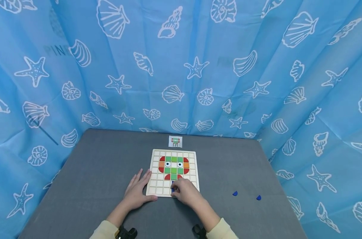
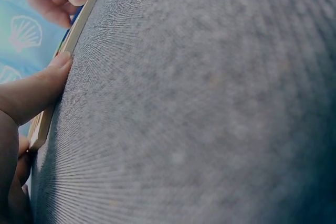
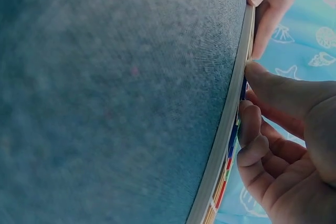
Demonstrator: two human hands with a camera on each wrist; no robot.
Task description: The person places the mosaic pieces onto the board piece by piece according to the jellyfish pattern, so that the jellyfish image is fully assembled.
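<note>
A square wooden grid board point(image 1: 193, 166) lies on the table, with red, orange, green and white-eyed tiles set in its cells. My left hand point(image 1: 136, 192) rests at its near-left corner, fingertips touching the left side and the thumb point(image 2: 50, 82) against the near edge. Over the board's near edge, my right hand point(image 1: 186, 192) has curled fingers and pinches a small blue tile point(image 3: 243, 89) between thumb and index finger, low in the grid. Its fingers partly hide this tile and a red tile point(image 1: 179, 176) above. Another blue tile point(image 3: 231, 142) shows farther up the board.
A small picture card point(image 1: 175, 141) with a similar coloured figure lies beyond the board. Two loose blue pieces point(image 1: 235, 193) with rounded edges sit to the right on the grey tabletop point(image 1: 109, 159). A blue shell-print curtain point(image 1: 181, 83) surrounds the back and sides.
</note>
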